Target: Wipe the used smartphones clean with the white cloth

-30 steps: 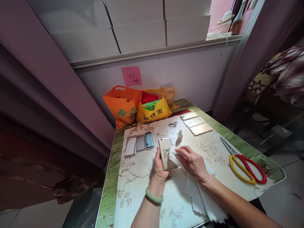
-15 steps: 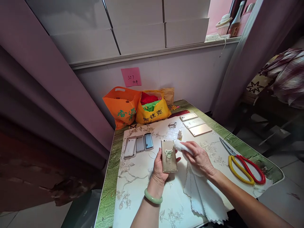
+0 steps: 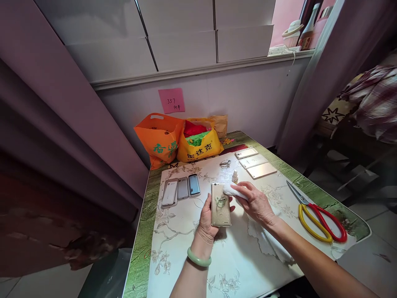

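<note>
A gold smartphone (image 3: 221,215) with a ring holder on its back lies in my left hand (image 3: 206,217), the fingers wrapped round its edges. Its camera end points away from me. My right hand (image 3: 257,203) grips a white cloth (image 3: 231,190) and presses a bunched part against the phone's upper right corner. The rest of the cloth hangs under my right forearm toward the table. Just beyond the phone stands a small white-capped bottle (image 3: 235,176), its lower part partly hidden by my right hand.
Several phones (image 3: 170,192) lie at left, with three gold ones (image 3: 262,169) at back right. Large scissors (image 3: 321,219) with red and yellow handles lie at right. An orange bag (image 3: 161,140) and a yellow bag (image 3: 201,151) stand at the back. Glasses (image 3: 225,164) lie before them.
My right hand has moved the bunched cloth slightly left, onto the phone's upper back. The hanging part of the cloth has shifted right and back under my forearm. My left hand is nearly still.
</note>
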Available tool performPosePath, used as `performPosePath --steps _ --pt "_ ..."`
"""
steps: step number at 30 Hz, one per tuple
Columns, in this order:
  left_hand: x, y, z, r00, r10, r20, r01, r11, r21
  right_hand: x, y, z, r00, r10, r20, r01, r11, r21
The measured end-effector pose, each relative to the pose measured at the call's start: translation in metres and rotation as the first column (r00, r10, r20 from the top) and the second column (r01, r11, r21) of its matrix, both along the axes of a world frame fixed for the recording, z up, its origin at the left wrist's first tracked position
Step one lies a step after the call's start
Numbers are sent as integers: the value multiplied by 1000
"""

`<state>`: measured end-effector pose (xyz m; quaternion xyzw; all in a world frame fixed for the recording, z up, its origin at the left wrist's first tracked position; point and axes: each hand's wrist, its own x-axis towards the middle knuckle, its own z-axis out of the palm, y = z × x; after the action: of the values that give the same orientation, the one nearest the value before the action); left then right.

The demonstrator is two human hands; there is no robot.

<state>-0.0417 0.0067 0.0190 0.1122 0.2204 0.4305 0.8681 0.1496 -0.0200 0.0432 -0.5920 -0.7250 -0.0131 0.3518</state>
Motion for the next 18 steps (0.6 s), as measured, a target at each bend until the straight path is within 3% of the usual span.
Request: performPosePath --steps 3,7,9,14,18 --pt "-2 1 -5 998 -58 8 57 998 12 3 -4 -2 1000 3 9 -3 1000 1" --pt "2 -2 -17 975 -222 -14 222 975 18 -5 -4 18 984 139 115 -139 990 -5" --pt "4 -3 -19 970 -243 -2 243 970 21 -9 -2 26 971 180 155 -178 984 -30" --pt "2 -2 -9 989 -149 -6 149 988 34 -6 -1 12 997 -10 -76 6 999 -50" --pt "1 0 -4 999 -36 19 35 999 21 -6 -6 -6 978 -5 -208 -12 996 -83"
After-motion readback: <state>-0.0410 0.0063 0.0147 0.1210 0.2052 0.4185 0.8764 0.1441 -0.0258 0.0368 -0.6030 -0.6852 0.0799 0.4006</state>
